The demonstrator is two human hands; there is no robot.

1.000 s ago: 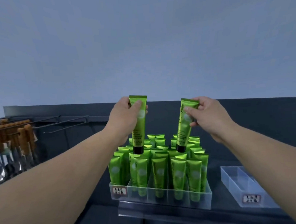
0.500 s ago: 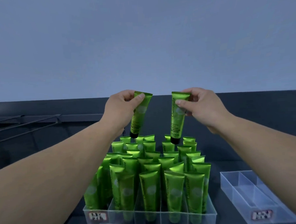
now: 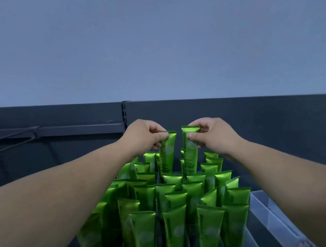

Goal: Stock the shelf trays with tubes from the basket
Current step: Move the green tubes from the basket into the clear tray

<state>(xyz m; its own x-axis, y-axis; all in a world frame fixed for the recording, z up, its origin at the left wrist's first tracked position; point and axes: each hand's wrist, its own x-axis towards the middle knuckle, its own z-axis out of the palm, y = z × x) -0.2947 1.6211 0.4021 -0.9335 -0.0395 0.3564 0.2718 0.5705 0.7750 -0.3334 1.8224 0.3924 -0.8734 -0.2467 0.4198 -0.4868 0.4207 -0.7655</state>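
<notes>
My left hand (image 3: 142, 138) pinches the crimped top of a green tube (image 3: 167, 153), held upright with its lower end down among the rear rows. My right hand (image 3: 214, 136) pinches the top of a second green tube (image 3: 190, 154) right beside it, also upright and sunk between standing tubes. Both caps are hidden. Several rows of matching green tubes (image 3: 174, 215) stand packed in the clear divided shelf tray (image 3: 247, 238) below my arms. The basket is out of view.
A second clear tray (image 3: 264, 206) sits to the right, partly covered by my right forearm. A dark shelf back panel (image 3: 271, 121) with a slotted upright (image 3: 124, 114) stands behind. Wire hooks (image 3: 13, 136) stick out at the far left.
Both hands have lowered their tubes into the back rows and come closer together. The view has moved nearer to the tray and shifted, so the tray's labelled front edge is out of frame.
</notes>
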